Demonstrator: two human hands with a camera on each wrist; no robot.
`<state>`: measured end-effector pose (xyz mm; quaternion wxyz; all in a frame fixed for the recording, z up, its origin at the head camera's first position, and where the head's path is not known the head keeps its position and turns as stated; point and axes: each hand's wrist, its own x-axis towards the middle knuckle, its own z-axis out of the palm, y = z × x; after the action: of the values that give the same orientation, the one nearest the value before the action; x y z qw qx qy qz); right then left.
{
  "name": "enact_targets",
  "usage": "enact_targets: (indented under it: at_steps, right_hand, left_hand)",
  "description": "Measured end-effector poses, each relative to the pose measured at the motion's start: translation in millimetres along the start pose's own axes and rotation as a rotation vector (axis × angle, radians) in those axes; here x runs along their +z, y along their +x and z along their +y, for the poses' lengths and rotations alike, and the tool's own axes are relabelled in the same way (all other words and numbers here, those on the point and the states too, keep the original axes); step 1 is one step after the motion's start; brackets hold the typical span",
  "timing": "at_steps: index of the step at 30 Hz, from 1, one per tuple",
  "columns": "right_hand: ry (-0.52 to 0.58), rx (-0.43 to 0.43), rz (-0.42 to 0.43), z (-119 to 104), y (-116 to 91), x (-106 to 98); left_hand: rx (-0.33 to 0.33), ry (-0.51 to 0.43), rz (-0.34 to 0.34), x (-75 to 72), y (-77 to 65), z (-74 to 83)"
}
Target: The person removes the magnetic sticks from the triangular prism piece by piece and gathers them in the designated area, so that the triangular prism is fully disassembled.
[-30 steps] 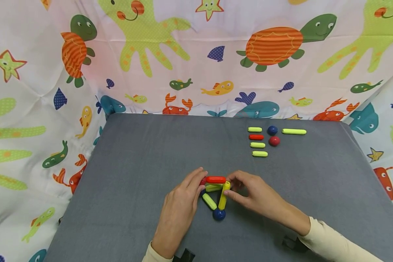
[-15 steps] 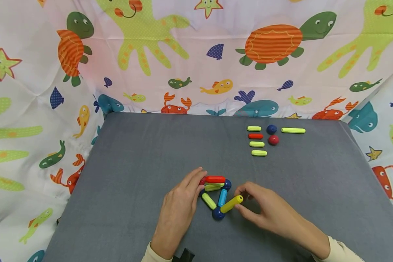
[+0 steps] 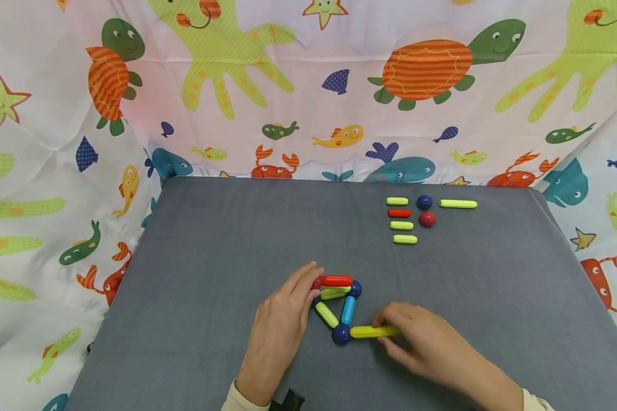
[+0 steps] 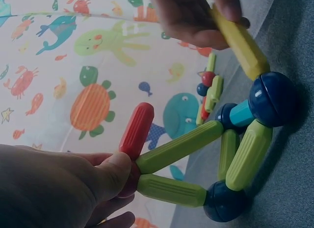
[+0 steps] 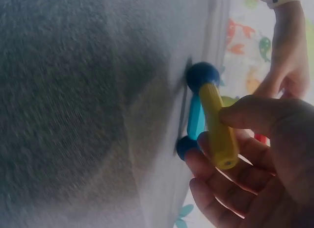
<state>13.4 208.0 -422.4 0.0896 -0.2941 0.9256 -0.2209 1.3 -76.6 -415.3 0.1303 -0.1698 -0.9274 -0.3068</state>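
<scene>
The right hand (image 3: 432,348) pinches a yellow stick (image 3: 372,331) between thumb and fingers, lying flat on the grey table (image 3: 211,240) with its far end touching the near blue ball (image 3: 341,334) of a small stick-and-ball frame (image 3: 335,302). The left hand (image 3: 280,325) holds the frame's left corner, fingertips curled round the joint under the red stick (image 3: 337,280). Well apart, toward the back right, spare sticks (image 3: 401,225) and two balls (image 3: 425,210) lie in rows.
</scene>
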Motion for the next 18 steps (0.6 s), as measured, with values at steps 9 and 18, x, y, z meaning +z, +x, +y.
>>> enact_targets:
  at_steps: [9, 18]
  right_hand:
    - [-0.070, -0.015, 0.019, -4, 7, 17]
    - [-0.094, -0.046, 0.062, -6, 15, 31]
  left_hand:
    - [0.001, 0.007, 0.005, 0.4, -0.1, -1.3]
    - [0.002, 0.008, 0.001, 0.2, -0.3, -1.5]
